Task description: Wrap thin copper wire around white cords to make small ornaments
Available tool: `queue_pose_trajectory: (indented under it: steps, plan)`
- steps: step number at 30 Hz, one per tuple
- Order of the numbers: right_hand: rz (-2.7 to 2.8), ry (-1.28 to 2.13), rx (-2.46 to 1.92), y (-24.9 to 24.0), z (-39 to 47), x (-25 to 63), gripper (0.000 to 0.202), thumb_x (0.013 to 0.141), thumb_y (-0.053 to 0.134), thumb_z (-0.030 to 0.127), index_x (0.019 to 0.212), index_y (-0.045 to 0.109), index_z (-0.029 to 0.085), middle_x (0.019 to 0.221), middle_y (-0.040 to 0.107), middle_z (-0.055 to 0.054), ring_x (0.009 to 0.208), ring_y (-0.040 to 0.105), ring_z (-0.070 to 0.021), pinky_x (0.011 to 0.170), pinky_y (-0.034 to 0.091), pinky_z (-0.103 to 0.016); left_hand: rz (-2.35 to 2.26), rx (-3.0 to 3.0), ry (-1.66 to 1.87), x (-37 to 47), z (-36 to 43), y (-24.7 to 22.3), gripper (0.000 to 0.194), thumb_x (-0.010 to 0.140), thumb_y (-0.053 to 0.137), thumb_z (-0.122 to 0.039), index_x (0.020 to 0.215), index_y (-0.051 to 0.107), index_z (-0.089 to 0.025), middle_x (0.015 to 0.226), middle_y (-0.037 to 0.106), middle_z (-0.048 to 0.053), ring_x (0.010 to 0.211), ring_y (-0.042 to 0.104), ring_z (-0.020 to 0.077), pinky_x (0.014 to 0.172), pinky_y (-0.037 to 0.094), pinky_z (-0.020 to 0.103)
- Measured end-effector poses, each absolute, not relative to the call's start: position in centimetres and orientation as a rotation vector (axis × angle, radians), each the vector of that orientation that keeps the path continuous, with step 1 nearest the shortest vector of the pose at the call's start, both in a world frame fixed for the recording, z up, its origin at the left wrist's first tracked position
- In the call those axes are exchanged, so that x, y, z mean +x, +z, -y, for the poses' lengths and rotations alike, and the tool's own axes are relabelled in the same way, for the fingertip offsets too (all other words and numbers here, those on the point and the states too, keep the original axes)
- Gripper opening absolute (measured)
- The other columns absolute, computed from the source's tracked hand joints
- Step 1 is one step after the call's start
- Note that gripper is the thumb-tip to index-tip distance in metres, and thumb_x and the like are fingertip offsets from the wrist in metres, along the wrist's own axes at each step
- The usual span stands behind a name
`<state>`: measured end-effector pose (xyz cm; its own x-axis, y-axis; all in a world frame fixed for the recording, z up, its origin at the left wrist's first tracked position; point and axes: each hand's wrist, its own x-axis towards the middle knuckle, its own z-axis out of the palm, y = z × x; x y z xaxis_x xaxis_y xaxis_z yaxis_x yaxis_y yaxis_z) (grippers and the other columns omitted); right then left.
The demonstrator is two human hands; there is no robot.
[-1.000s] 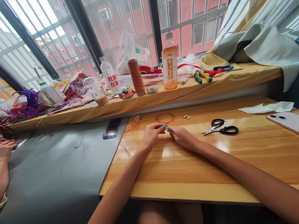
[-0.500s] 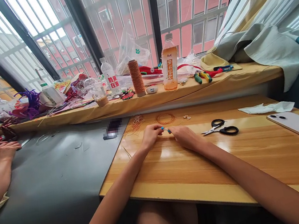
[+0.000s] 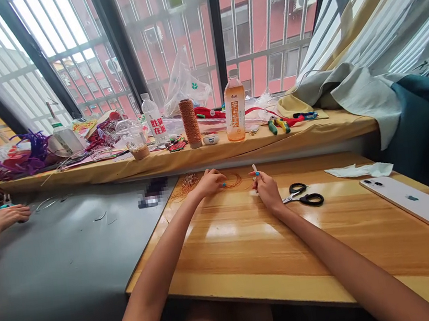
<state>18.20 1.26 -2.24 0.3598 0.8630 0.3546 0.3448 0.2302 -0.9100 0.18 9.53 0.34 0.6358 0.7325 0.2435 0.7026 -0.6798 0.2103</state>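
Note:
My left hand [image 3: 210, 183] hovers with curved, parted fingers at the left side of a coil of thin orange cord [image 3: 235, 181]. I see nothing held in it. Right of the coil, my right hand [image 3: 267, 189] is raised with its fingers drawn together. A slim pale tip stands up at its fingertips; whether that is a finger or a held piece I cannot make out. Close by its right side lie black-handled scissors [image 3: 307, 200], their blades partly behind the hand. A tangle of loose thin cords [image 3: 189, 180] lies behind my left hand.
A white phone [image 3: 415, 202] and a tissue [image 3: 360, 171] lie at the right. On the sill stand a cord spool [image 3: 190, 124], a tea bottle [image 3: 235, 110], a water bottle [image 3: 153, 121] and pliers [image 3: 279, 126]. Another person's hands [image 3: 6, 217] work at the grey table [image 3: 83, 272].
My hands have parted from a pinch on something small. The left moved left to the coil's edge; the right turned upward, near where small pale pieces lay. The view shifted slightly.

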Motion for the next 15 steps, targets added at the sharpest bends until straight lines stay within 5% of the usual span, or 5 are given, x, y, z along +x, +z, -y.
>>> queue_pose_trajectory:
  steps: [9,15]
  plan:
    - [1.085,0.611,-1.279,-2.0,-1.4,18.3,0.033,0.076,0.034,0.04,0.084,0.054,0.015,0.052,0.045,0.003,0.043,0.039,-0.0088,0.042,0.029,-0.021,-1.247,2.652,0.436,0.7,-9.8,-0.2,0.014,0.073,0.051,-0.024,0.082,0.061,-0.02,0.095,0.054,0.002,0.099,0.037,0.0199,0.088,0.027,0.035]
    - [1.04,0.631,-1.252,-1.8,-1.3,18.2,0.031,0.075,0.035,0.04,0.081,0.054,0.015,0.051,0.043,0.004,0.042,0.038,-0.0079,0.042,0.029,-0.021,-1.189,2.538,0.604,0.6,-10.5,1.9,0.016,0.071,0.048,-0.022,0.08,0.06,-0.017,0.079,0.059,0.0,0.085,0.046,0.0155,0.078,0.034,0.027]
